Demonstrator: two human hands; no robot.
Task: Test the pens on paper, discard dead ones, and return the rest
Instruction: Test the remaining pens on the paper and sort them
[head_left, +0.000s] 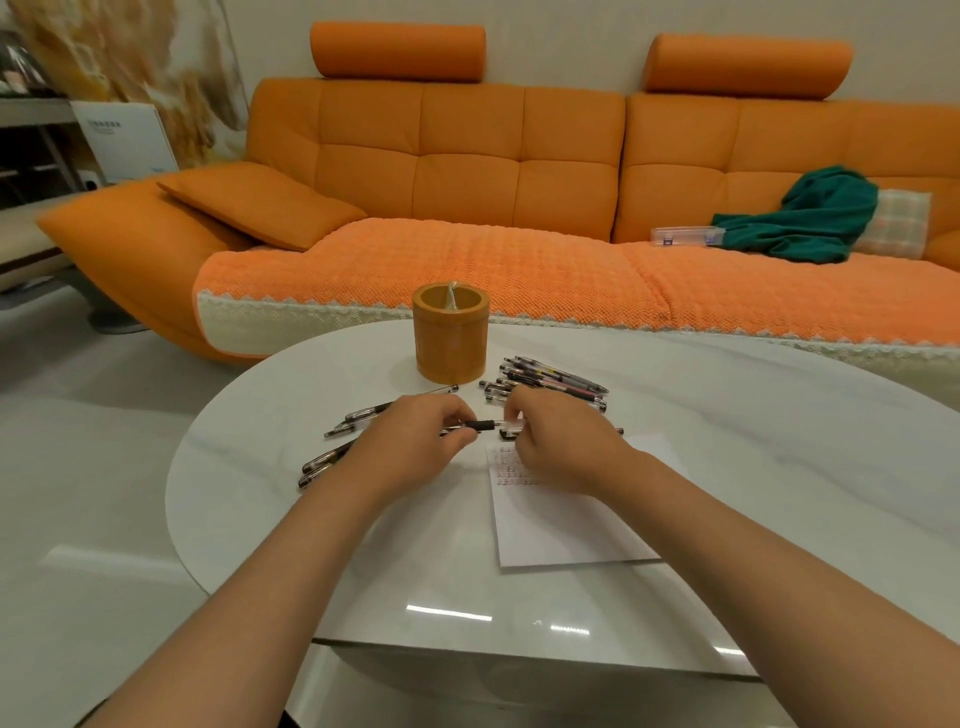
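Above the white table (779, 467), both hands meet on one pen (483, 425). My left hand (415, 441) grips its barrel while my right hand (556, 441) pinches the clear cap at its right end. Under my right hand lies a white sheet of paper (561, 525) with rows of small scribbles near its top. A pile of pens (550, 384) lies behind my right hand, and several more pens (337, 447) are spread out to the left of my left hand. An orange round pen holder (451, 338) stands behind the hands with one thin item inside.
An orange sofa (467, 182) runs behind the table, with a green cloth (810, 218) and a clear plastic case (685, 235) on its right seat. The table's near edge sits below my forearms. A white box (124, 137) stands at far left.
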